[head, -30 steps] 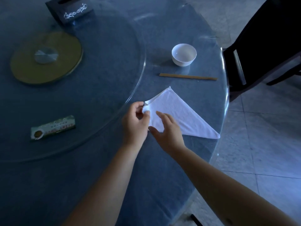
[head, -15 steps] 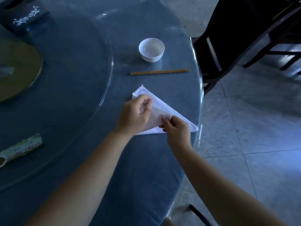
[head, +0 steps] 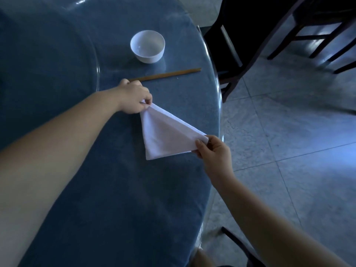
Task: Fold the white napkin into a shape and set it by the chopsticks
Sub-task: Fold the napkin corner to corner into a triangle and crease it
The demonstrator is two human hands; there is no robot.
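White napkin [head: 163, 135] stretched between left fingers [head: 147, 106] and right fingers [head: 199, 143].

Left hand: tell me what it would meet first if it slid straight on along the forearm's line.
Probably the chopsticks: the left hand, pinching the napkin corner, points up-right toward them and the bowl beyond. Depth is uncertain.

Hands now spread to opposite napkin corners

The left hand [head: 134, 99] has left the frame's centre for the white napkin's [head: 163, 135] upper-left tip; the right hand [head: 213, 151] has slid to its right corner, both pinching, and the triangle now points down
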